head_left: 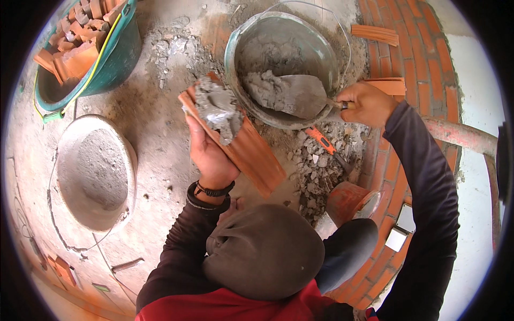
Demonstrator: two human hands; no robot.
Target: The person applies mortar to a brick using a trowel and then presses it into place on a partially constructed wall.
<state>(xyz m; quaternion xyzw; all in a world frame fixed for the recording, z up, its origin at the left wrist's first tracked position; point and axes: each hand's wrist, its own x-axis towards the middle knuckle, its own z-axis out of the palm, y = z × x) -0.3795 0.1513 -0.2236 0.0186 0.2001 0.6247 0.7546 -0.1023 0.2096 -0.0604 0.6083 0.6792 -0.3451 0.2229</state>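
My left hand (209, 152) is closed around a long terracotta brick piece (257, 152) with ridged sides, held at a slant. A thick lump of wet grey mortar (217, 109) lies on the brick's upper end. My right hand (369, 104) grips the handle of a trowel (305, 96), whose blade rests inside a round mortar bucket (233, 80). More mortar (267, 88) sits on and beside the blade, and against the bucket's far wall. The brick is just left of the bucket.
A green tub (120, 61) of broken brick pieces stands far left, above a pale bucket (131, 160) of grey powder. An orange-handled tool (321, 140) lies on rubble. Brick paving (423, 80) curves along the right, with loose bricks (375, 35) and a reddish container (345, 200).
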